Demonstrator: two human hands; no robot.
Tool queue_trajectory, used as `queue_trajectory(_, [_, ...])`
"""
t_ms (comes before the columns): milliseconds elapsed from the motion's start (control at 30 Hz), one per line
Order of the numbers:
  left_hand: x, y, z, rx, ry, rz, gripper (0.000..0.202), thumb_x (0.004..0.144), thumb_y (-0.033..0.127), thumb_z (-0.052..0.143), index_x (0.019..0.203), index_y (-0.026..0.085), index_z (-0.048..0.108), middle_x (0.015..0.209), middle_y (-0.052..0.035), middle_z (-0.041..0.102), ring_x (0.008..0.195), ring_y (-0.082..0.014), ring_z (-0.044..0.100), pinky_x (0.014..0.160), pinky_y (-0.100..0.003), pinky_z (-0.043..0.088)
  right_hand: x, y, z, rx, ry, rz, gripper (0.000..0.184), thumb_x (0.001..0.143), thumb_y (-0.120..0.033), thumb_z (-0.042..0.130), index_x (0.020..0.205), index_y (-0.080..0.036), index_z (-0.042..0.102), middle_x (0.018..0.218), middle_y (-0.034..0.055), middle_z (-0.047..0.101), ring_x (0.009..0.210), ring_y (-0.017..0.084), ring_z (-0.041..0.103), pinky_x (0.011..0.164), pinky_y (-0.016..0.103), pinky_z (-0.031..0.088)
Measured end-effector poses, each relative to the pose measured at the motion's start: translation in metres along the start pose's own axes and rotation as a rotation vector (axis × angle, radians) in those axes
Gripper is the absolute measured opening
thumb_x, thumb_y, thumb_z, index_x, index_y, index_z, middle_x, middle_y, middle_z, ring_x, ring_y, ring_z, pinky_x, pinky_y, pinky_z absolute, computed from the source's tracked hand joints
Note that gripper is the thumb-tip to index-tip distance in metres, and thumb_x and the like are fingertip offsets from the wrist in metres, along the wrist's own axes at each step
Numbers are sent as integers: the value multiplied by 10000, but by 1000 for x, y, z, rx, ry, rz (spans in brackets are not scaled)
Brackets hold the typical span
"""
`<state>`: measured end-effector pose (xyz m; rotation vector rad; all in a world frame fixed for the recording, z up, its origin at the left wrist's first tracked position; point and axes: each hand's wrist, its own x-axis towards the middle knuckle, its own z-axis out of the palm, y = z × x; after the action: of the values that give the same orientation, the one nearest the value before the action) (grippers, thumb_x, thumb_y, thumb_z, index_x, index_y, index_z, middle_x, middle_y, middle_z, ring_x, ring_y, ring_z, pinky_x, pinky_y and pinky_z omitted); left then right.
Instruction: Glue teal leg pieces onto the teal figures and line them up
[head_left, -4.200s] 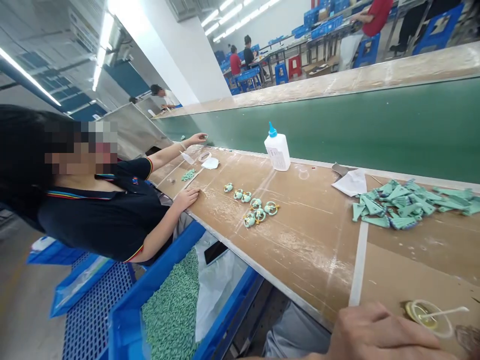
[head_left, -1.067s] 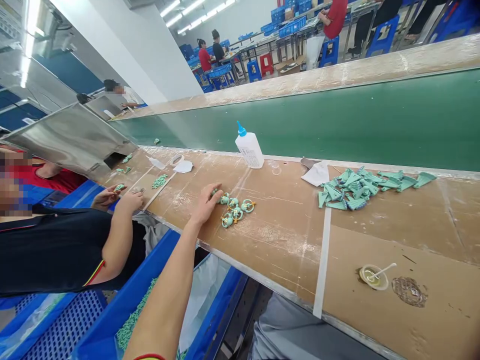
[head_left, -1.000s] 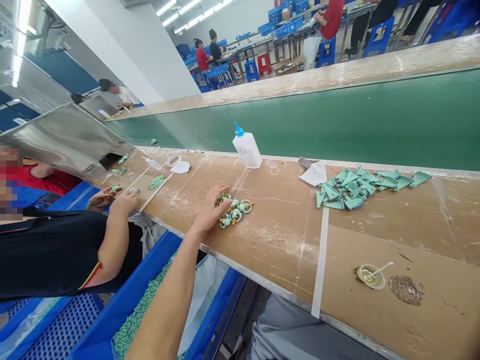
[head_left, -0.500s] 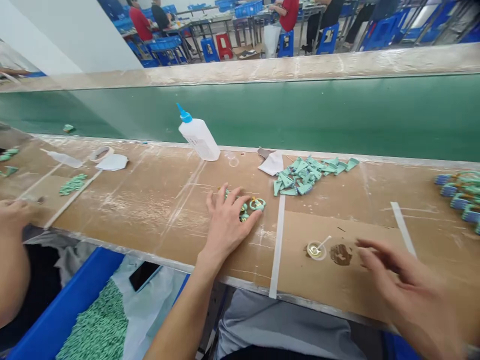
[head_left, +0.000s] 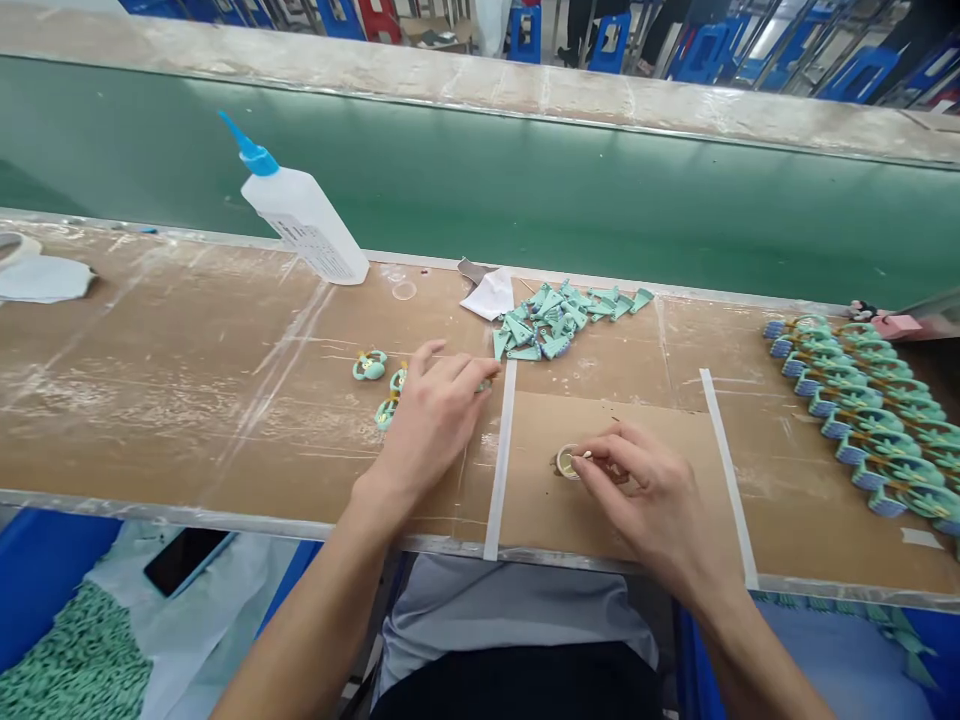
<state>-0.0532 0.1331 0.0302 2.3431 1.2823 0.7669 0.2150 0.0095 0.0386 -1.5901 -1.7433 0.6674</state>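
Cardboard (head_left: 544, 525) separates table edge (head_left: 570, 561) from stick (head_left: 586, 455) pinched by right hand (head_left: 652, 485); left grip (head_left: 435, 415) unclear.

1. The left hand (head_left: 435, 410) hides part of the cluster of small green figures (head_left: 370, 366); I can't see what lies under it.
2. The right hand (head_left: 649, 490) covers the right side of the small cup (head_left: 559, 465) and most of the white stick (head_left: 588, 455); I can't tell whether the fingertips grip it.
3. I can't read the print (head_left: 304, 240): too small.
4. My view cuts the tape roll (head_left: 22, 245) at left and the green-and-blue rows (head_left: 862, 410) at right.
5. At the far side I lose the people above their legs (head_left: 576, 32).
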Motion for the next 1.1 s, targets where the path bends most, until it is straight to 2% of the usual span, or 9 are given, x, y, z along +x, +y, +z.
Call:
queue_trajectory(67, [-13,18,-1,-246,54,-68,309,1165,222,654,1422,270,818,1374,-99,856,1233,-308,806,1209,-517,612,-1,-2,-5,-30,-20,-7,244,1208,-326,689,1035,-269,853,1046,60,821,953,251,755,825,375,546])
queue_trajectory(133, [-32,36,1,-580,87,-228,354,1127,304,795,1480,296,818,1307,-81,853,1091,-264,827,984,-396,692,-4,-3,-11,-41,-13,8,213,1199,-326,717,1047,-277,858,1026,45,822,894,237,726,790,371,529])
queue_trajectory(233, [-60,53,12,-1003,92,-488,401,971,345,1011,1344,259,889,1092,-63,857,926,-216,808,826,-309,683,-7,-5,-21,-58,31,53,199,1188,-365,752,1043,-286,862,992,35,831,792,226,657,740,379,506])
queue_trajectory(300, [-75,59,23,-1170,128,-606,378,882,341,1086,1202,228,918,1017,-59,851,891,-196,788,796,-280,671,-9,-6,-25,-83,40,58,214,1184,-389,763,1025,-289,866,973,35,840,762,228,644,722,383,507])
queue_trajectory(367, [-86,62,34,-1272,168,-687,387,858,347,1105,1173,223,915,970,-49,849,831,-174,767,770,-270,666,-9,-8,-29,-100,22,42,220,1185,-395,764,1024,-295,875,978,34,855,765,234,673,714,382,520])
queue_trajectory(567, [-98,73,46,-1355,118,-742,400,941,371,1050,1274,239,873,850,-18,819,670,-148,687,633,-261,602,-5,-12,-40,-135,-110,-28,178,1218,-308,714,1130,-330,867,1139,18,892,1018,273,825,828,370,579])
queue_trajectory(800, [-93,74,54,-1356,162,-640,202,1080,402,913,1185,230,930,962,-52,860,802,-182,777,852,-331,657,-4,-18,-49,-176,-248,-123,247,1281,-278,572,1273,-329,814,1239,39,864,1125,276,819,915,376,594])
queue_trajectory(933, [-89,80,60,-1278,163,-575,147,1082,346,895,1153,235,959,1073,-76,868,841,-196,804,870,-350,664,-4,-17,-50,-174,-197,-117,212,1269,-273,611,1287,-337,813,1224,23,862,1093,254,820,897,364,590])
queue_trajectory(1100, [-87,86,61,-1164,191,-507,105,1068,283,883,1101,244,975,1081,-96,873,812,-202,792,773,-339,651,-9,-14,-44,-104,-87,-12,167,1220,-302,710,1212,-331,874,1154,18,891,1004,257,833,827,367,604])
